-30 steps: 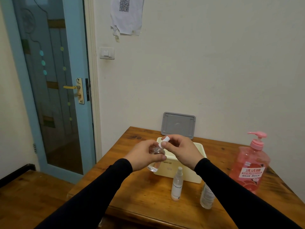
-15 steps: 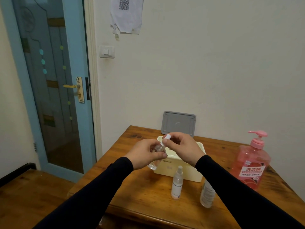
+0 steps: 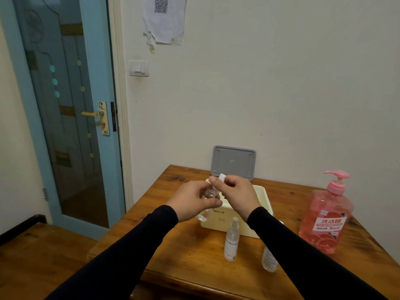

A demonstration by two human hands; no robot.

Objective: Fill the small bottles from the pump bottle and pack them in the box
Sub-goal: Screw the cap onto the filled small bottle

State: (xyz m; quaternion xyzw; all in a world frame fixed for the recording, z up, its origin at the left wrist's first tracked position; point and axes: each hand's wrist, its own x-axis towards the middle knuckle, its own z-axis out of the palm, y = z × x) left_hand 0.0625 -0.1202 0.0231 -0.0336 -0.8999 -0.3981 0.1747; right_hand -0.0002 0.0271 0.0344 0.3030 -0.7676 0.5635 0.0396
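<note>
left hand point(image 3: 194, 200) grips small clear bottle point(image 3: 208, 194); right hand point(image 3: 234, 191) pinches its white cap point(image 3: 222, 176). step: uncapping; next, likely filling at pump bottle point(image 3: 325, 221).

Above the cream box point(image 3: 258, 199) on the wooden table point(image 3: 190, 256), the left hand point(image 3: 192, 200) is gripping a clear small bottle point(image 3: 208, 194), while the right hand point(image 3: 236, 192) is pinching its white cap point(image 3: 222, 176), possibly twisting it. In front of the box two more small bottles are standing, a spray bottle point(image 3: 232, 241) and a second bottle point(image 3: 269, 259) partly hidden by the right sleeve. The pink pump bottle point(image 3: 326, 217) is standing to the box's right, and a grey lid point(image 3: 233, 162) is leaning against the wall behind the box.
</note>
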